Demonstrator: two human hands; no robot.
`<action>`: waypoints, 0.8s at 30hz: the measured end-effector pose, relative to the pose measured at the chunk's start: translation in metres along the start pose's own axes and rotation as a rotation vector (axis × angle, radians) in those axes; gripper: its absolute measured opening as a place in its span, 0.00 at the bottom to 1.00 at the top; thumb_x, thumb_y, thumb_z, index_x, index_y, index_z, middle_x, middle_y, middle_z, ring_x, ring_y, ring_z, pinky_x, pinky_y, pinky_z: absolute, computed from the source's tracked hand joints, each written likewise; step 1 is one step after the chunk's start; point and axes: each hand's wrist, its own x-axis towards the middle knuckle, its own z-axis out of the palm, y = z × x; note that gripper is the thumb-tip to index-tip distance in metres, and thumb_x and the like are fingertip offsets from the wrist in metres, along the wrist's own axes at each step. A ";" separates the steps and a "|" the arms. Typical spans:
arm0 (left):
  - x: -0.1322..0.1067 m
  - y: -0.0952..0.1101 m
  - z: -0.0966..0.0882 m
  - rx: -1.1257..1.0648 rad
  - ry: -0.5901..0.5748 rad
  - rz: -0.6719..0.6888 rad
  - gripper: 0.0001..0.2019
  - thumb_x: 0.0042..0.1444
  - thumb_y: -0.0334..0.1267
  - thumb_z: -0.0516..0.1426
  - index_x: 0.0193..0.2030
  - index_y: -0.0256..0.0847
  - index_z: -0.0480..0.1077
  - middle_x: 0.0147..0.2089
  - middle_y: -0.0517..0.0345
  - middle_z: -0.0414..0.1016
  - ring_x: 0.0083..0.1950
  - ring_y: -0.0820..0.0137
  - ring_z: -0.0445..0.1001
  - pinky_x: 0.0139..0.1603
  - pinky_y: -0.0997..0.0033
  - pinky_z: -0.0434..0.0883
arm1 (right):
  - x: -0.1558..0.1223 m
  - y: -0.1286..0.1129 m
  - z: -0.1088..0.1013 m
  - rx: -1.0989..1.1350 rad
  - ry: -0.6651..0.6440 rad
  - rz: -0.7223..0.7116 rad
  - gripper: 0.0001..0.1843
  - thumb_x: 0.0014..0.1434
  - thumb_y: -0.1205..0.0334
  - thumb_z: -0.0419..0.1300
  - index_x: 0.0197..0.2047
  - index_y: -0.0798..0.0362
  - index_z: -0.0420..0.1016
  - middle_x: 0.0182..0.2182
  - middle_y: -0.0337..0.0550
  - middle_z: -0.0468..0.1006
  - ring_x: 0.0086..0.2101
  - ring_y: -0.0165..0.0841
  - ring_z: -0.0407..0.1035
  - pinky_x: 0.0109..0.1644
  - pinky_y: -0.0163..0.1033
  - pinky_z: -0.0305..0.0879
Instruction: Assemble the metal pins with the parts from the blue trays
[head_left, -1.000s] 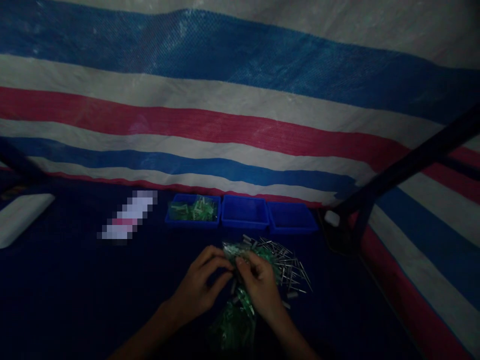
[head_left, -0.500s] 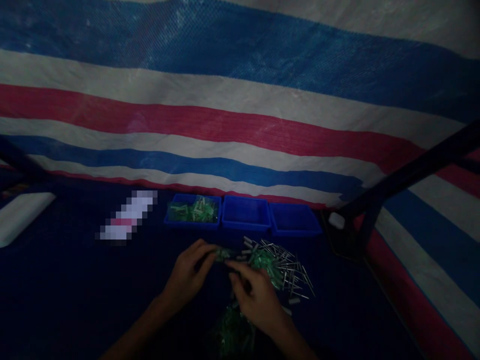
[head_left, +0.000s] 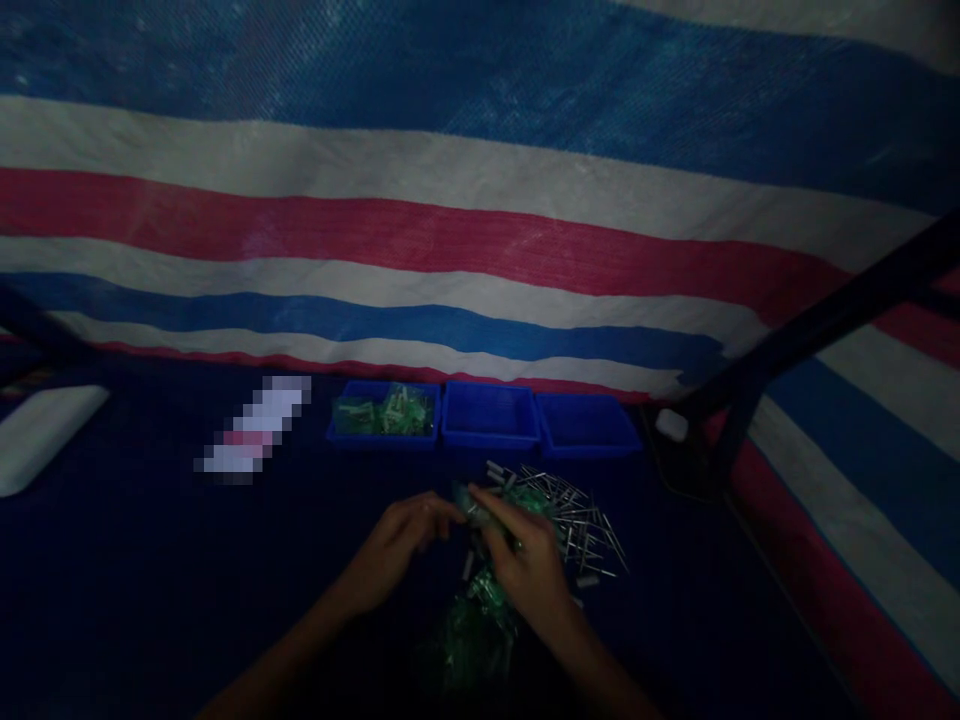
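In dim light, my right hand [head_left: 526,560] is closed on a small clear-green plastic bag [head_left: 469,508], pinched between thumb and forefinger. My left hand [head_left: 405,540] is just left of it, fingers partly bent and apart, fingertips close to the bag's edge; whether they touch it I cannot tell. Behind my right hand lies a pile of green plastic bags [head_left: 536,500], with thin metal rods [head_left: 592,530] heaped to its right. Short pale cylinders [head_left: 495,472] lie at the pile's far left edge. More green bags [head_left: 472,640] are nearer to me, between my forearms.
Three blue trays stand in a row at the back: the left tray [head_left: 384,440] holds filled green bags [head_left: 405,410], beside the middle tray [head_left: 491,438] and right tray [head_left: 589,448]. A white object [head_left: 49,440] lies far left, a small white one [head_left: 672,425] right. Striped sheeting [head_left: 450,240] hangs behind.
The small bag has moved slightly right, from my left fingers into my right hand's pinch. My left fingers have loosened. My right hand has risen a little over the pile's edge.
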 end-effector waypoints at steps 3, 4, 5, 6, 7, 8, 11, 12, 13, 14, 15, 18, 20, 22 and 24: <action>0.003 -0.004 0.000 -0.151 0.022 -0.181 0.26 0.60 0.53 0.41 0.29 0.34 0.69 0.22 0.62 0.61 0.24 0.76 0.59 0.26 0.76 0.60 | -0.003 0.002 0.003 -0.100 -0.079 -0.184 0.24 0.55 0.74 0.47 0.51 0.48 0.71 0.32 0.42 0.74 0.33 0.30 0.68 0.37 0.34 0.65; 0.004 -0.004 0.000 -0.169 0.027 -0.197 0.23 0.58 0.52 0.45 0.29 0.34 0.69 0.22 0.62 0.62 0.24 0.76 0.59 0.26 0.76 0.60 | -0.004 0.002 0.005 -0.110 -0.100 -0.214 0.26 0.54 0.75 0.47 0.52 0.47 0.70 0.34 0.43 0.73 0.35 0.30 0.68 0.38 0.34 0.66; 0.005 -0.002 0.000 -0.173 0.042 -0.185 0.19 0.56 0.51 0.49 0.30 0.35 0.69 0.23 0.62 0.64 0.25 0.76 0.61 0.27 0.77 0.61 | -0.005 0.002 0.006 -0.108 -0.110 -0.226 0.27 0.53 0.77 0.46 0.52 0.46 0.69 0.37 0.43 0.73 0.37 0.30 0.67 0.41 0.35 0.66; 0.006 -0.001 0.000 -0.154 0.072 -0.154 0.17 0.55 0.48 0.52 0.31 0.35 0.69 0.25 0.61 0.66 0.27 0.75 0.63 0.29 0.77 0.62 | -0.006 0.001 0.007 -0.100 -0.108 -0.224 0.28 0.52 0.77 0.46 0.52 0.46 0.69 0.41 0.44 0.71 0.41 0.30 0.67 0.43 0.35 0.66; 0.006 0.001 -0.001 -0.110 0.114 -0.109 0.14 0.55 0.46 0.53 0.32 0.35 0.70 0.27 0.60 0.67 0.29 0.74 0.65 0.31 0.76 0.64 | -0.007 0.000 0.008 -0.092 -0.087 -0.212 0.28 0.52 0.78 0.46 0.51 0.47 0.70 0.45 0.45 0.69 0.43 0.30 0.66 0.45 0.35 0.65; 0.006 0.003 -0.001 -0.045 0.164 -0.056 0.12 0.55 0.44 0.53 0.33 0.35 0.71 0.28 0.59 0.69 0.30 0.74 0.67 0.33 0.76 0.65 | -0.006 -0.002 0.007 -0.087 -0.049 -0.193 0.26 0.51 0.78 0.46 0.49 0.48 0.71 0.47 0.46 0.66 0.46 0.31 0.64 0.47 0.36 0.64; 0.003 0.002 0.000 0.191 0.301 0.141 0.09 0.57 0.37 0.52 0.37 0.37 0.73 0.30 0.58 0.69 0.27 0.77 0.67 0.29 0.78 0.67 | -0.004 -0.008 0.003 -0.098 0.046 -0.117 0.15 0.54 0.72 0.50 0.40 0.51 0.74 0.44 0.47 0.65 0.45 0.32 0.63 0.48 0.37 0.63; 0.001 0.001 0.001 0.262 0.333 0.228 0.09 0.57 0.35 0.52 0.39 0.38 0.73 0.31 0.58 0.69 0.26 0.78 0.68 0.28 0.79 0.67 | -0.003 -0.009 0.002 -0.094 0.047 -0.088 0.11 0.54 0.69 0.52 0.37 0.52 0.74 0.40 0.46 0.66 0.43 0.32 0.64 0.46 0.37 0.63; -0.001 -0.001 0.003 0.323 0.355 0.321 0.09 0.57 0.34 0.53 0.40 0.40 0.72 0.33 0.58 0.69 0.28 0.78 0.69 0.28 0.79 0.68 | -0.002 -0.011 0.000 -0.080 0.033 -0.057 0.08 0.55 0.66 0.54 0.35 0.53 0.74 0.37 0.45 0.66 0.40 0.32 0.65 0.44 0.36 0.64; -0.004 -0.003 0.005 0.374 0.360 0.413 0.09 0.57 0.32 0.53 0.42 0.41 0.72 0.35 0.57 0.69 0.30 0.77 0.70 0.30 0.79 0.69 | -0.001 -0.011 -0.001 -0.054 0.015 -0.027 0.08 0.56 0.62 0.54 0.32 0.53 0.74 0.33 0.43 0.67 0.37 0.31 0.65 0.41 0.36 0.64; -0.005 -0.004 0.008 0.418 0.347 0.496 0.10 0.56 0.31 0.53 0.43 0.43 0.72 0.36 0.56 0.69 0.34 0.76 0.71 0.33 0.79 0.70 | 0.000 -0.011 -0.001 -0.020 0.009 0.002 0.10 0.57 0.60 0.53 0.29 0.53 0.72 0.30 0.41 0.67 0.34 0.30 0.65 0.38 0.35 0.63; -0.008 -0.002 0.015 0.476 0.230 0.602 0.14 0.56 0.29 0.52 0.48 0.45 0.70 0.42 0.54 0.69 0.42 0.73 0.71 0.40 0.75 0.72 | 0.003 -0.007 -0.001 0.082 0.021 0.117 0.18 0.60 0.55 0.49 0.24 0.54 0.69 0.22 0.38 0.66 0.26 0.28 0.62 0.31 0.33 0.60; -0.006 0.001 0.017 0.449 0.132 0.559 0.14 0.56 0.33 0.54 0.49 0.45 0.70 0.46 0.51 0.68 0.48 0.70 0.69 0.46 0.71 0.70 | 0.005 -0.004 -0.002 0.097 0.030 0.185 0.18 0.61 0.54 0.48 0.26 0.54 0.70 0.20 0.36 0.66 0.23 0.27 0.61 0.27 0.32 0.58; -0.004 0.003 0.016 0.363 0.042 0.429 0.13 0.54 0.38 0.56 0.47 0.44 0.71 0.48 0.50 0.69 0.50 0.67 0.68 0.49 0.67 0.68 | 0.006 -0.003 -0.002 0.072 0.008 0.192 0.17 0.61 0.55 0.48 0.31 0.55 0.73 0.20 0.37 0.69 0.22 0.27 0.61 0.26 0.32 0.58; -0.001 0.002 0.014 0.210 0.010 0.232 0.14 0.56 0.44 0.52 0.43 0.40 0.72 0.43 0.51 0.72 0.45 0.67 0.70 0.47 0.67 0.68 | 0.005 -0.002 -0.002 0.023 -0.038 0.122 0.14 0.60 0.58 0.50 0.40 0.53 0.75 0.26 0.39 0.74 0.25 0.28 0.66 0.30 0.32 0.61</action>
